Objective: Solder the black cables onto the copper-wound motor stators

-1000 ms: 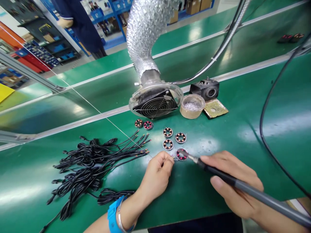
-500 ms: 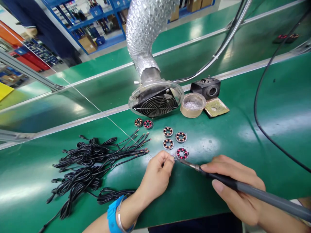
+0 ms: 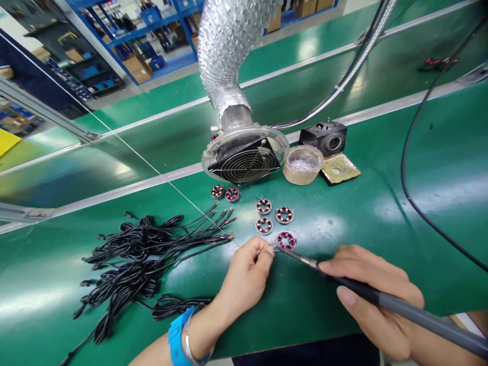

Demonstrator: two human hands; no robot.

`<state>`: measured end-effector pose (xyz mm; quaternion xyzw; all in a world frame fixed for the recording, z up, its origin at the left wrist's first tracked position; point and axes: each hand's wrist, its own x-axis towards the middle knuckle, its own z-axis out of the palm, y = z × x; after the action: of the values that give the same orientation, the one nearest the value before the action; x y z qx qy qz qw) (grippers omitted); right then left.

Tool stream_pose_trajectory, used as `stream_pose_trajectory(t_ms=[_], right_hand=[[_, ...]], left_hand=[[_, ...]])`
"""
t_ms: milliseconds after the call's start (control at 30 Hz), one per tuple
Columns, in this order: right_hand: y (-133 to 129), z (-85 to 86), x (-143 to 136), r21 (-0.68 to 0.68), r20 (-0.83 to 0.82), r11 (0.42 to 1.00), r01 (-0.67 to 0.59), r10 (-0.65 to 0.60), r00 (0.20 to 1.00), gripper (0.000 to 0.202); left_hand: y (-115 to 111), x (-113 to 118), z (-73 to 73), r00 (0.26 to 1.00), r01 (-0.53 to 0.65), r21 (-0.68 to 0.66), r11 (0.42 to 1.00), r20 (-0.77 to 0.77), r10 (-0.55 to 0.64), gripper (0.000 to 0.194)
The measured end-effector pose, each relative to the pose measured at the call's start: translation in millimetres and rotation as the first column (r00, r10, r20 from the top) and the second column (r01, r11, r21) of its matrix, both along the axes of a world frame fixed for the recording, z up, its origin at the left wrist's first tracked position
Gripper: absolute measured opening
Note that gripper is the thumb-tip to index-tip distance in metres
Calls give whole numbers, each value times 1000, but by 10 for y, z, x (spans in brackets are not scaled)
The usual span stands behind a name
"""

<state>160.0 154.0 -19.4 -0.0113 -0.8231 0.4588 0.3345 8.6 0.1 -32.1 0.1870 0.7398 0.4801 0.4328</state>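
Note:
My left hand [image 3: 247, 277] pinches a thin wire end [image 3: 273, 247] beside a ring-shaped coil with pink windings [image 3: 285, 241]. Fingers of my right hand [image 3: 377, 300] are wrapped round a soldering iron [image 3: 356, 288], whose tip rests at the near left edge of that coil. Behind it lie a coil with orange windings [image 3: 264, 225] and several similar ones. To the left of my left hand, a bundle of black cables [image 3: 133, 249] is spread out, its bared ends pointing toward the coils.
A fume extractor [image 3: 244, 162] on a silver duct [image 3: 224, 56] hangs above the green bench [image 3: 76, 335]. Behind the coils stand a tape roll [image 3: 303, 173], a black metal holder [image 3: 324, 138] and a sponge tray [image 3: 340, 169]. A black cord [image 3: 414, 203] curves at the right.
My right hand and the soldering iron have shifted slightly right and down at the handle. My left hand is almost unmoved. A person at the back left has moved left.

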Motion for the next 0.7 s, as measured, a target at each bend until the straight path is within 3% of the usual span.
stream_pose_trajectory(t_ms=[400,567,700], right_hand=[[41,-10,-25,25,-51,998,53,-51,997,36],[71,-107,-131,70,49,988,135,-138,989,38],[147,-160,-339,268,151,962,-46,5,989,26]], left_hand=[[-1,-11,-5,1000,-4,16,1000,-4,4,22],[5,-78,36,990,3,5,1000,140,-3,27],[-21,-153,80,981,-11,-10,1000,195,12,28]])
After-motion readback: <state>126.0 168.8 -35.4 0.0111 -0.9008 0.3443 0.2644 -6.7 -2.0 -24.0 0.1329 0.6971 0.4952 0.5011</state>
